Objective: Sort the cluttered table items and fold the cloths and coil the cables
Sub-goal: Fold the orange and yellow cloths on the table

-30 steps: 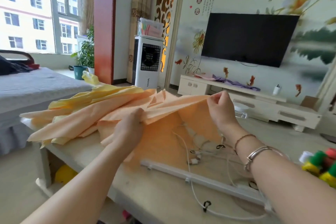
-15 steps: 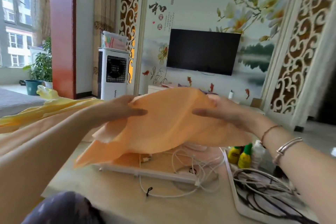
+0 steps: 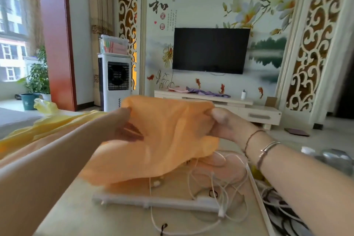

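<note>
Here orange cloth [image 3: 164,140] bunched, thin, held above table [image 3: 76,212].

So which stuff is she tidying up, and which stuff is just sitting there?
Being tidied:
orange cloth, held up by the left hand and right hand
yellow cloth
white cables
tray of dark cables

Just there:
TV
fan
plant

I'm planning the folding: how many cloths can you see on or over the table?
2. The orange cloth is held up over the table by the left hand and right hand. The yellow cloth lies at the left. The arm may hide more.
</note>
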